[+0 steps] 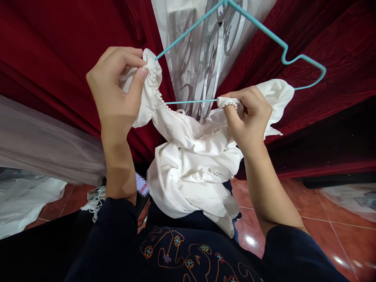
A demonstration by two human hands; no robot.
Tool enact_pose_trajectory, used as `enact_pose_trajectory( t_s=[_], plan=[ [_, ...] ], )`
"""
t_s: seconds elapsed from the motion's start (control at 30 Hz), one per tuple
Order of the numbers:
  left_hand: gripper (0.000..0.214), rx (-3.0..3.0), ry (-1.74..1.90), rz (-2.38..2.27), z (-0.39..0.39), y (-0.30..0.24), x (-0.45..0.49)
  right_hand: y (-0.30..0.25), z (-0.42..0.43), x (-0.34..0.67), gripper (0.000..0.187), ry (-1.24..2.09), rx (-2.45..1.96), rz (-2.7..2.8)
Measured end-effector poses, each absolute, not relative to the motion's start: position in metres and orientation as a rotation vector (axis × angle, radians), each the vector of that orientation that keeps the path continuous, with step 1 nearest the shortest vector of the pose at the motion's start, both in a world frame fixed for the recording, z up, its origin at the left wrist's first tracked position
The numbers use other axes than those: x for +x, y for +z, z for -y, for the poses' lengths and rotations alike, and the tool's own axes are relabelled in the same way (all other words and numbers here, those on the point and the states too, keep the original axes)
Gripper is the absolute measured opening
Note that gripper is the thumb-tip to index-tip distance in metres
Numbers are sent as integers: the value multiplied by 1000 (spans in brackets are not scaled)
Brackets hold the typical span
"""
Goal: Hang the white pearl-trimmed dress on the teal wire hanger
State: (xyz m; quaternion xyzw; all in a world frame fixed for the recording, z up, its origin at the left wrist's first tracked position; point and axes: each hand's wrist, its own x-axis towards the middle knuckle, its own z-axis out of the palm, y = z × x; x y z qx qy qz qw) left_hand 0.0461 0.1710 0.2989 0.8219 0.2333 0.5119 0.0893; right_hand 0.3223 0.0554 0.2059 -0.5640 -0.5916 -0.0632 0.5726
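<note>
A white garment with a pearl-beaded neckline hangs partly on a turquoise wire hanger, its lower part bunched over my lap. My left hand pinches the garment's edge beside the pearls, where the hanger's left arm enters the cloth. Lower and to the right, my right hand grips another stretch of the beaded edge between thumb and fingers. The hanger's right end runs into white cloth beyond that hand, while its notched shoulder stays bare. The bottom bar of the hanger shows between my hands.
Deep red curtains hang on both sides, with a sheer white drape and a white metal frame between them. White tulle spreads at the left. White cords lie near my left elbow. The floor has reddish tiles.
</note>
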Motion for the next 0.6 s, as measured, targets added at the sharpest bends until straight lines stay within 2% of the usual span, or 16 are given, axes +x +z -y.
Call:
enact_pose_trajectory(
  t_s=[0.07,0.2,0.3,0.4,0.5,0.6],
  plan=[
    [37,2433,1462,-745,-183,292,49,206,-54,323,23,-166,-1330,1379],
    [22,2375,1441,-885,-200,277,44,206,-52,327,20,-200,-1327,1398],
    [21,2284,1576,-956,-195,277,44,206,-52,328,19,-200,-1321,1403],
    [26,2168,1828,-789,-169,281,54,206,-53,326,19,-172,-1339,1393],
    [16,1975,2078,-464,-130,271,69,206,-54,323,18,-156,-1338,1375],
    [12,1846,1633,-473,-99,244,86,204,-54,323,18,-167,-1345,1359]
  ],
)
